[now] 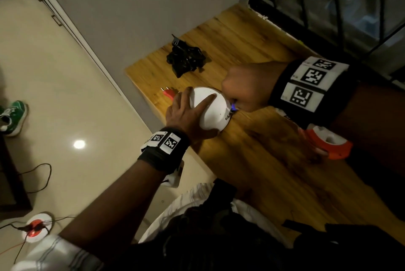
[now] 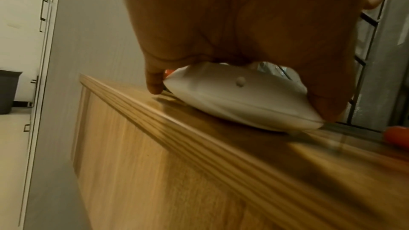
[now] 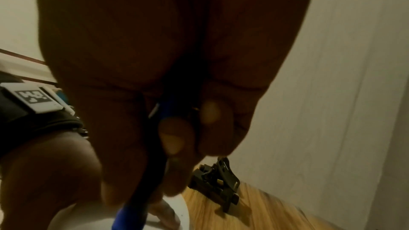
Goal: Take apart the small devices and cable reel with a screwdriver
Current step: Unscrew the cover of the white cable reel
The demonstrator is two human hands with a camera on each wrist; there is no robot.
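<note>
Head view: white cable reel (image 1: 211,109) sits at the tabletop (image 1: 274,161) edge under the spread left hand (image 1: 186,113) fingers; right hand (image 1: 245,86), fisted, grips the blue screwdriver (image 1: 232,108) at the reel's rim.

Left hand (image 1: 186,113) at counter's (image 1: 274,161) near-left edge, palm down, fingers spread over white round device (image 1: 213,110), index straight across its top, thumb along its near side. Right hand (image 1: 245,86) fisted, knuckles up, grip closed round blue-handled screwdriver (image 3: 141,198), tip at device's right rim. Both wrists wear black bands with marker tags.
</note>
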